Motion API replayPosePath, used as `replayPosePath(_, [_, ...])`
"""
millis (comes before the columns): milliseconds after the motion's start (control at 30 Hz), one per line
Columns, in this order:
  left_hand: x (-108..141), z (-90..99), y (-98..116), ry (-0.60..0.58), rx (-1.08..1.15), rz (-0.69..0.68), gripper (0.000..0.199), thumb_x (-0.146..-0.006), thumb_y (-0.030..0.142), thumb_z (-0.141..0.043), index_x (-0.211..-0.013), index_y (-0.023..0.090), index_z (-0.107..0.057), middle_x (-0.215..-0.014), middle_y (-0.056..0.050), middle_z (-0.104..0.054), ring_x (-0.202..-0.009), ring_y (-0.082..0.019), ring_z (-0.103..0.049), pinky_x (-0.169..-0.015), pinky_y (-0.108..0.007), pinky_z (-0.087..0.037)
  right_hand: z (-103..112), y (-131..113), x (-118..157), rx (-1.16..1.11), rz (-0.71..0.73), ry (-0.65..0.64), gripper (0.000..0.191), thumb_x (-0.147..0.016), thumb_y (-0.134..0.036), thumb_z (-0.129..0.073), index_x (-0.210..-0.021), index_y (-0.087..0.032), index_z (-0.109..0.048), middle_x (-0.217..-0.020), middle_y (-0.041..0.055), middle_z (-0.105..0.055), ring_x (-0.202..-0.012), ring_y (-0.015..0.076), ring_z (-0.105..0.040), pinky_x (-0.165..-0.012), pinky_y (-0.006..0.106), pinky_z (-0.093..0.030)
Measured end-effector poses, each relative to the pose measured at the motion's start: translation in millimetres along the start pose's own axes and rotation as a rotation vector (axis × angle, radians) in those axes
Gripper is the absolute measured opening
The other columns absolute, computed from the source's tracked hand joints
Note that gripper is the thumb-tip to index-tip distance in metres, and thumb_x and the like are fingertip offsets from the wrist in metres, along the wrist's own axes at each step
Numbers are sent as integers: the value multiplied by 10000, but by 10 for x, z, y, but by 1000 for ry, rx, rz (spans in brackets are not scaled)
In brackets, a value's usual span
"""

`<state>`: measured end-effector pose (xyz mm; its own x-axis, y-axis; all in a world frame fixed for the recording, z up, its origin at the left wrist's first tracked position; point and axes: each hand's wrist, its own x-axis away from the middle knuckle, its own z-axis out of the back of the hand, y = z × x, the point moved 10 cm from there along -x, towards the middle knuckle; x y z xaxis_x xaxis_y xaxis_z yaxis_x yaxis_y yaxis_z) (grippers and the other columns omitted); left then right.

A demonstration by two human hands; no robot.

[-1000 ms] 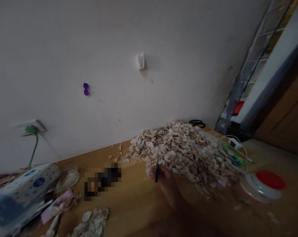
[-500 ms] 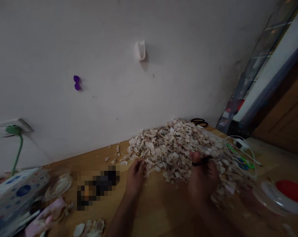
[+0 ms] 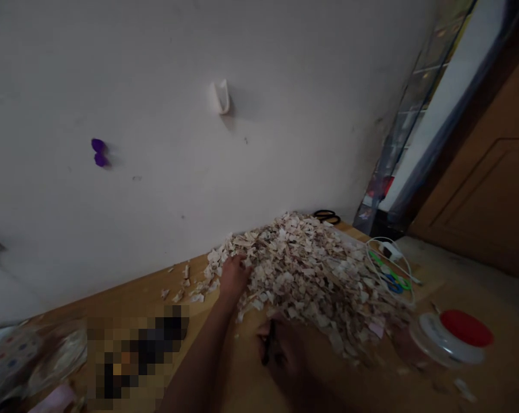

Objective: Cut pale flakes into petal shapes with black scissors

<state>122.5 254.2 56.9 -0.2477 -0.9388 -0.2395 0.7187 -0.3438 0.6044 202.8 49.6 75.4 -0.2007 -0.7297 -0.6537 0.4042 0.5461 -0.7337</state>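
A broad heap of pale, dry, papery scraps (image 3: pixel 302 264) lies on the wooden table (image 3: pixel 237 373) against the wall. My left hand (image 3: pixel 235 279) reaches to the heap's left side, fingers curled in against the scraps; whatever they pinch is hidden. Lower and nearer to me, my right hand (image 3: pixel 283 350) is closed round a slim black tool (image 3: pixel 268 342), held over bare wood at the heap's front edge. The dim light and blur hide the tool's kind.
Black-handled scissors (image 3: pixel 327 216) lie behind the heap. To the right are a white cable (image 3: pixel 408 261), green-and-blue scissors (image 3: pixel 395 282) and a clear jar with a red lid (image 3: pixel 466 328). Stray scraps (image 3: pixel 186 275) and a clear plastic bag (image 3: pixel 59 355) sit to the left.
The view has swung right. My left hand has moved farther onto the heap's left side. My right hand has drawn back from the heap toward me and leftward, still holding the black tool.
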Motion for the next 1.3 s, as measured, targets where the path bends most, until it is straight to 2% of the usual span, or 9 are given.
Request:
replayPosePath(133, [-7, -156, 48, -85, 6, -65, 457, -693, 120, -659, -1131, 248, -639, -1048, -77, -624, -980, -233, -579, -896, -328, -410, -66, -216, -18, 43, 150, -69, 88, -846, -183, -541, -902, -244, -573, -721, -1, -646, -676, 150, -576, -619, 253, -450])
replayPosePath(267, [6, -180, 9, -74, 41, -59, 501, -671, 66, -626, -1151, 211, -631, -1096, -107, -620, -1014, -243, -575, -890, -330, -407, -166, -307, 1, 17, 179, -150, 93, -822, -176, -566, -888, -239, -585, -697, -11, -642, -643, 136, -562, -576, 231, -418])
replayPosePath(500, [-72, 84, -31, 38, 181, 10, 354, -769, 163, -534, -1106, 170, -643, -775, -36, -679, -682, -175, -617, -664, -275, -449, -235, -200, 41, 20, 132, -186, 96, -800, -151, -574, -855, -226, -596, -751, 8, -665, -719, 159, -577, -654, 260, -440])
replayPosePath(600, [197, 359, -25, 108, 223, 34, 205, -772, 256, -565, -904, 171, -697, -767, -44, -698, -713, -190, -635, -677, -285, -462, -228, -104, 38, -13, 71, -198, 141, -780, -125, -562, -865, -227, -610, -774, 16, -660, -751, 165, -593, -676, 259, -465])
replayPosePath(700, [822, 595, -167, 214, 337, 130, 241, -779, 384, -597, -833, 172, -697, -792, -52, -707, -733, -204, -639, -675, -292, -472, -208, 77, 48, -45, -52, -191, 280, -750, -81, -532, -958, -238, -634, -850, 27, -666, -826, 174, -623, -736, 265, -498])
replayPosePath(800, [1509, 540, -428, 238, 541, 341, 352, -754, 495, -626, -785, 150, -689, -671, -43, -672, -630, -197, -609, -582, -274, -454, -240, 257, 94, -57, -177, -191, 399, -769, -84, -518, -1106, -267, -630, -1003, 45, -676, -953, 189, -632, -830, 293, -509])
replayPosePath(867, [1782, 427, -470, 204, 626, 393, 375, -762, 515, -616, -782, 147, -685, -685, -49, -674, -642, -198, -603, -592, -275, -455, -288, 349, 136, -69, -256, -192, 397, -782, -114, -538, -1134, -270, -632, -1044, 48, -681, -987, 197, -632, -851, 302, -510])
replayPosePath(1067, [1875, 263, -333, 104, 705, 338, 308, -797, 467, -604, -783, 168, -677, -717, -44, -669, -704, -194, -590, -651, -272, -454, -464, 512, 261, -139, -494, -256, 129, -772, -305, -619, -815, -197, -673, -722, 12, -675, -689, 175, -641, -623, 236, -515])
replayPosePath(1300, [1888, 230, -319, 115, 874, 305, 272, -801, 444, -619, -839, 177, -653, -728, -30, -652, -687, -164, -589, -641, -251, -453, -408, 571, 269, -84, -513, -252, 113, -772, -281, -575, -800, -197, -645, -735, 29, -684, -734, 209, -643, -661, 275, -506])
